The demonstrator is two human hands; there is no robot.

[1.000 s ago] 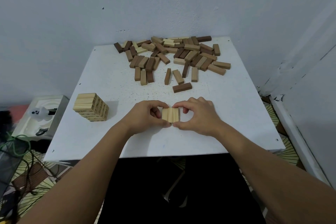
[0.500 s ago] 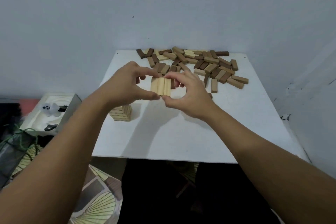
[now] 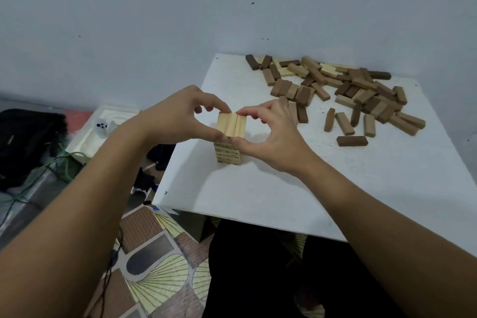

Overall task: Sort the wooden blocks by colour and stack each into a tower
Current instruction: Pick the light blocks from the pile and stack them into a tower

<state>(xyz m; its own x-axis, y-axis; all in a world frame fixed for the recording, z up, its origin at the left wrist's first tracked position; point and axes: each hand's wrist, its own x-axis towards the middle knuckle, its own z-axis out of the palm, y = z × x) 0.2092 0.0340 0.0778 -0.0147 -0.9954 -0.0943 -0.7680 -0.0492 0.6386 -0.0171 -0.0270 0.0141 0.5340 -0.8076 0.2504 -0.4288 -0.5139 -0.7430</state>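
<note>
Three pale wooden blocks [image 3: 231,124] lie side by side as one flat row, pinched between both hands. My left hand [image 3: 178,117] grips the row's left side with thumb and fingers. My right hand [image 3: 271,131] pinches its right side. The row hangs just above the pale block tower [image 3: 229,153], which stands near the white table's left edge; its top is hidden by the row and my hands. A loose pile of mixed blocks [image 3: 335,90], pale, mid-brown and dark brown, covers the table's far right.
The white table [image 3: 284,193] stands against a grey wall. Left of it on the floor are a white tray [image 3: 87,134] with a small ghost figure, a black bag [image 3: 28,142] and green cables. A patterned floor mat lies below.
Both hands lifted the row of three pale blocks from the table's front and carried it left, over the pale tower. The camera turned left with them.
</note>
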